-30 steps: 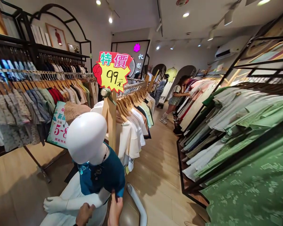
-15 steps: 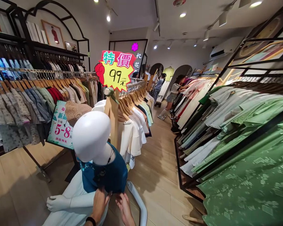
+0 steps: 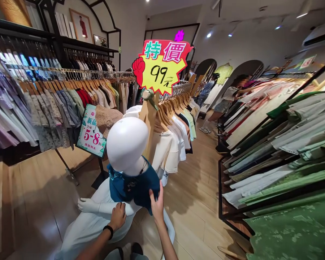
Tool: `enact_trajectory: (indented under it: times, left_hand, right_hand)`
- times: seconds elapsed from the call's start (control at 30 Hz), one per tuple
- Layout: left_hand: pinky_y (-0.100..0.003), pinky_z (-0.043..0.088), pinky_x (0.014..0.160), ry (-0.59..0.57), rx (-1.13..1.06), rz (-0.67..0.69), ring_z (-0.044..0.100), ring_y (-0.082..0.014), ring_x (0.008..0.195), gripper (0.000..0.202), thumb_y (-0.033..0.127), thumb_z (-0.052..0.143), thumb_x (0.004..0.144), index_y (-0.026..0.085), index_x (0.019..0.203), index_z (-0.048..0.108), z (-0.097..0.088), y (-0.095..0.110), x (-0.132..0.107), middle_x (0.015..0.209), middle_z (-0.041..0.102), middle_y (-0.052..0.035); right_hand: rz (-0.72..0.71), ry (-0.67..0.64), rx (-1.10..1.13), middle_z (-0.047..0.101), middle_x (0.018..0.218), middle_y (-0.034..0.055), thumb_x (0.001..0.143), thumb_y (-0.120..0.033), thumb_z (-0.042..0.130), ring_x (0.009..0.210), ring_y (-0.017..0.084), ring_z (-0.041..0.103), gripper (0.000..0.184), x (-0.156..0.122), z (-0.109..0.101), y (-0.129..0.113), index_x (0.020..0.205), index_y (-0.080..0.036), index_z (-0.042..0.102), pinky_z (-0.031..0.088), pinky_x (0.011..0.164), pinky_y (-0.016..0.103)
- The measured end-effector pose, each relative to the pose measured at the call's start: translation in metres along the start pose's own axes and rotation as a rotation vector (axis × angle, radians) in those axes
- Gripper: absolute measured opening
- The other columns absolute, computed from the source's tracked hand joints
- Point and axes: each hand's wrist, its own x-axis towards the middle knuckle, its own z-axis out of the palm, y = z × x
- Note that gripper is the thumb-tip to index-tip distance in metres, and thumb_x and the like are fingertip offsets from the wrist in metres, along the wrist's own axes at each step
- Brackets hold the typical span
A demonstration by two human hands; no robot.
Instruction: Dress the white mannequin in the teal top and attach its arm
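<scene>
My L hand [image 3: 118, 216] grips the mannequin forearm [image 3: 105, 208], axis approx. 9-to-3 o'clock; my R hand [image 3: 157, 204], nearer the teal top [image 3: 144, 188] at its 10 o'clock, touches it, thumb & fingers parted.

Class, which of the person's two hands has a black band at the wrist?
The left hand, at the mannequin's forearm, wears the black band; the right hand, at the blue sleeve, has a bare wrist.

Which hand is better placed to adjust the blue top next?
Probably the right hand: its thumb and fingers are at the blue top's edge. The left hand is lower, at the mannequin's white arm, and would likely have to come up and across.
</scene>
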Motion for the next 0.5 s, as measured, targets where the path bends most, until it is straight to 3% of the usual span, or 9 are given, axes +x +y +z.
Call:
enact_trajectory:
  times: [0.13,0.23,0.33,0.4,0.5]
  left_hand:
    - [-0.038,0.035,0.117,-0.027,0.011,0.009,0.041,-0.0292,0.143,0.058,0.022,0.043,0.090,0.016,0.148,0.044,-0.008,-0.017,0.005,0.152,0.047,-0.0154]
    - [-0.034,0.038,0.115,-0.026,-0.002,0.047,0.049,-0.0277,0.136,0.052,0.025,0.040,0.093,0.016,0.143,0.051,-0.017,-0.023,0.009,0.145,0.055,-0.0143]
    - [-0.034,0.036,0.116,-0.029,-0.008,0.105,0.048,-0.0277,0.138,0.054,0.030,0.036,0.095,0.016,0.145,0.048,-0.022,-0.025,0.012,0.147,0.054,-0.0140]
    - [-0.036,0.032,0.119,-0.060,0.006,0.137,0.043,-0.0298,0.142,0.060,0.036,0.040,0.094,0.015,0.150,0.043,-0.022,-0.029,0.014,0.152,0.049,-0.0147]
    - [-0.043,0.027,0.121,-0.142,0.051,0.172,0.035,-0.0354,0.147,0.080,0.041,0.062,0.081,0.018,0.153,0.038,-0.021,-0.041,0.020,0.158,0.042,-0.0154]
  right_hand:
    - [-0.060,-0.084,-0.113,0.043,0.158,0.0147,0.081,-0.069,0.057,0.148,0.029,0.037,0.082,0.031,0.003,-0.026,0.146,-0.019,0.048,0.025,0.125,0.048]
    - [0.045,-0.188,-0.110,0.052,0.151,0.0159,0.077,-0.080,0.053,0.142,0.032,0.045,0.090,0.054,-0.001,-0.034,0.144,-0.019,0.053,0.028,0.123,0.051]
    - [0.141,-0.253,0.007,0.054,0.150,0.0139,0.076,-0.083,0.050,0.143,0.030,0.044,0.092,0.069,-0.005,-0.033,0.142,-0.020,0.056,0.031,0.122,0.046]
    - [0.205,-0.190,0.145,0.053,0.151,0.0125,0.080,-0.083,0.044,0.141,0.027,0.047,0.090,0.070,-0.007,-0.024,0.146,-0.022,0.052,0.039,0.117,0.042]
    - [0.353,0.043,0.181,0.063,0.140,0.0147,0.081,-0.081,0.034,0.122,0.025,0.063,0.090,0.050,-0.014,0.003,0.147,-0.022,0.048,0.056,0.093,0.040]
